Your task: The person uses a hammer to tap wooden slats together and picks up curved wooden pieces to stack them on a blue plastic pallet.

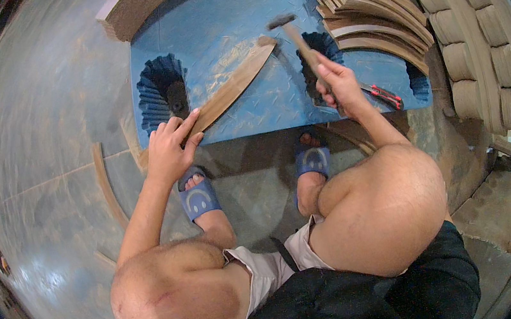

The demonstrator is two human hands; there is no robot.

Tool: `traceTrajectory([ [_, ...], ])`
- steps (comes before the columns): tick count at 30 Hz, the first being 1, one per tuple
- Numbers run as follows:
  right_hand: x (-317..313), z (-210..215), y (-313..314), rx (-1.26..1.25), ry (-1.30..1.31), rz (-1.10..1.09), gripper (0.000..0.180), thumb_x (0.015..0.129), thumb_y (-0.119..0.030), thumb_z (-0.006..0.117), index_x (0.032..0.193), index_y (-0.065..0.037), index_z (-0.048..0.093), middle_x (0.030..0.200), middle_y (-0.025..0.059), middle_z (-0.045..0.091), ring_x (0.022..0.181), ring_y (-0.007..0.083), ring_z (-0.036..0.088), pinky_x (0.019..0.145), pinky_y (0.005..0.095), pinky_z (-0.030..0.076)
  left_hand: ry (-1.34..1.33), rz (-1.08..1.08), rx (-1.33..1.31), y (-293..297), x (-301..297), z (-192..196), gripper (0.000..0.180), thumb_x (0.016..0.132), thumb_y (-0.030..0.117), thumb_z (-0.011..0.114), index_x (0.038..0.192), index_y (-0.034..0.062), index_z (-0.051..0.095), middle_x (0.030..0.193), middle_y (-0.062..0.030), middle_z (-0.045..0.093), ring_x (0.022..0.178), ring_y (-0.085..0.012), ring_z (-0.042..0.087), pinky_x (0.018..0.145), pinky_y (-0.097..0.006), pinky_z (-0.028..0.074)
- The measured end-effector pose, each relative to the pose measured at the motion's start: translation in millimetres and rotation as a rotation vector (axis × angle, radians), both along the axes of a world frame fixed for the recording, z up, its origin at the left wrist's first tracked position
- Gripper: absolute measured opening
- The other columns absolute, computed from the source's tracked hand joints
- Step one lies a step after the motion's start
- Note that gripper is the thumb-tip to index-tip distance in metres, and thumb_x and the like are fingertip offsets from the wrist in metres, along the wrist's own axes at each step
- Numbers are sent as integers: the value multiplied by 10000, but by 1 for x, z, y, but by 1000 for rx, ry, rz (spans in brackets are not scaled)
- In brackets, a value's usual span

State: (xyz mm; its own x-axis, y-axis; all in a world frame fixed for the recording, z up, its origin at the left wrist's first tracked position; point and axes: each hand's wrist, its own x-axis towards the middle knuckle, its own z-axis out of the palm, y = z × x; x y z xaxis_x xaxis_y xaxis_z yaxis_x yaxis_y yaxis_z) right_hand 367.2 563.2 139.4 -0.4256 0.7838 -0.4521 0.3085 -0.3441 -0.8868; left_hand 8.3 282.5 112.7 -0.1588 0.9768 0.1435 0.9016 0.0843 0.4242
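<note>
A curved wooden strip (230, 93) lies aslant on a blue plastic pallet (251, 124). At its near end my left hand (173, 143) grips it, index finger along the top and thumb at the lower edge; the part under the palm is hidden. My right hand (341, 85) is closed around the handle of a hammer (304, 48). The hammer head is up and a little to the right of the strip's far tip, seemingly above the pallet. Beside my right wrist lies a red and black utility knife (387, 96).
Curved wooden strips (371, 12) are piled at the pallet's back right, and a neat stack (142, 6) stands at the back left. Tall bundles (474, 27) line the right. Ribbed holes (158, 82) open in the pallet. A loose strip (105, 182) lies on the floor at left.
</note>
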Motion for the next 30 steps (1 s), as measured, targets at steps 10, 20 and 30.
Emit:
traceTrajectory([
  [10,6,-8,-10,-139,106,55,554,1211,-357,629,1751,-281,531,803,-11,602,538,68,476,462,254,391,2,0,5,-1,-2,-2,593,1032,342,813,1611,265,710,1089,-52,682,975,-295,636,845,-431,471],
  [20,16,4,-10,-128,-37,478,541,1210,-332,624,1740,-252,550,769,-12,593,507,71,488,452,251,402,22,18,-36,-5,-2,3,598,1032,342,810,1616,268,704,1074,-53,671,970,-296,631,841,-433,468],
  [30,8,1,-25,-110,-56,402,505,1206,-320,627,1706,-249,605,751,-36,584,535,57,471,467,253,395,26,-11,-8,-3,-3,-4,612,1029,340,808,1627,274,692,1088,-60,681,964,-307,635,839,-435,473],
])
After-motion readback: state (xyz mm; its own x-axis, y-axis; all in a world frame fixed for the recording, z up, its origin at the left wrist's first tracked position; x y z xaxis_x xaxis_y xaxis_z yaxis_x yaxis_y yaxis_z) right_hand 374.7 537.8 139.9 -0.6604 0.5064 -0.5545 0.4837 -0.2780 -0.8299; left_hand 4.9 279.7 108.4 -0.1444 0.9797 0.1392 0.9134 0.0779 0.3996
